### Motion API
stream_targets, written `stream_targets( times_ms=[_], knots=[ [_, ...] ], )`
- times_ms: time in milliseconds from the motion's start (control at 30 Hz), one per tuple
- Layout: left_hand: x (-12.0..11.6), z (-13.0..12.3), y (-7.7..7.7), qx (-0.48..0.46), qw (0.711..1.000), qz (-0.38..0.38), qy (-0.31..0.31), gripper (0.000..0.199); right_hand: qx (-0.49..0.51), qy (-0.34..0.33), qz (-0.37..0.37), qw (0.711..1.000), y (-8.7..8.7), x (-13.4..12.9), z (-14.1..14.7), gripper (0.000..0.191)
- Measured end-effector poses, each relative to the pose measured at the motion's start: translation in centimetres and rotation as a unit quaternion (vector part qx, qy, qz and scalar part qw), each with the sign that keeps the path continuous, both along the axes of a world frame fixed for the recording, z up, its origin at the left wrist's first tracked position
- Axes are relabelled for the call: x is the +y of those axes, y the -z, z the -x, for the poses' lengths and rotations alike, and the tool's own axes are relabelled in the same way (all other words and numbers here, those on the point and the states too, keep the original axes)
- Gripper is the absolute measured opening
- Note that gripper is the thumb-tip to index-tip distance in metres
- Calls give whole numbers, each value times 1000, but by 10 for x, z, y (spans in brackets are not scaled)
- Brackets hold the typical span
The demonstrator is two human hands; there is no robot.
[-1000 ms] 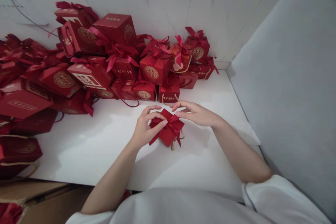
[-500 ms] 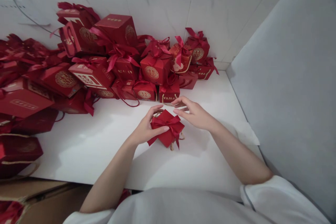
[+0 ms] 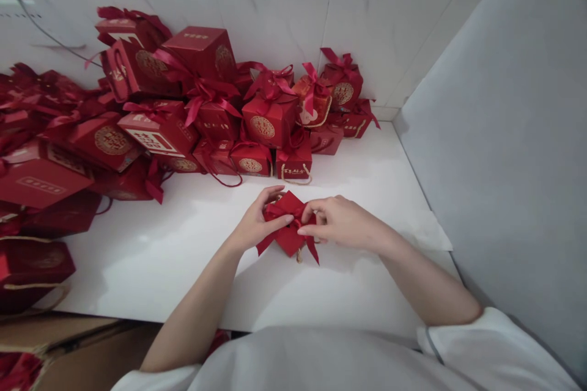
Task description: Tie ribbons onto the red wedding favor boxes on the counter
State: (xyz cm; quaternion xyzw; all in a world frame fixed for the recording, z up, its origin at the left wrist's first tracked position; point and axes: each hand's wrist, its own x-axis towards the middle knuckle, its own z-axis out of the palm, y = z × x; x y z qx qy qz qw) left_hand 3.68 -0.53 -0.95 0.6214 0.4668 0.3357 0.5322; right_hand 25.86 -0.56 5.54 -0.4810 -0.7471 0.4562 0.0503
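Observation:
On the white table in front of me sits a small red gift box (image 3: 288, 245) with a rope handle. A red ribbon bow (image 3: 277, 211) lies across its top, one tail hanging over the near right side. My left hand (image 3: 257, 222) is wrapped round the box's left side, its thumb resting on top by the bow. The fingers of my right hand (image 3: 332, 221) are curled at the bow's right side, thumb and forefinger pinching the ribbon. The box's right side is partly hidden behind that hand.
Many red gift boxes (image 3: 270, 119) with ribbons and rope handles are piled along the marbled wall, reaching to the table's left end. A grey panel (image 3: 499, 134) borders the right side. At lower left stands an open cardboard box (image 3: 101, 351) with red items in it.
My right hand has come down and toward me from above the box's far right side onto the bow, and its fingers have closed on the ribbon. My left hand stays on the box.

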Motion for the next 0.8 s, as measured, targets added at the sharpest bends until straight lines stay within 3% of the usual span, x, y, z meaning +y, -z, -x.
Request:
stream_targets(
  times_ms=[200,433,533,700,800],
  knots=[
    [0,-1,0,-5,1000,23,10,62,-27,4,-61,998,14,-3,14,17],
    [1,0,0,-31,998,59,21,57,59,-49,51,996,5,6,-4,26],
    [1,0,0,-38,997,62,14,56,41,-82,61,994,-2,10,-14,31],
    [0,-1,0,-54,995,79,17,56,-5,-98,-12,995,-13,9,-30,30],
    [1,-1,0,-60,994,91,18,56,-24,-151,-63,986,-15,8,-37,25]
  ],
)
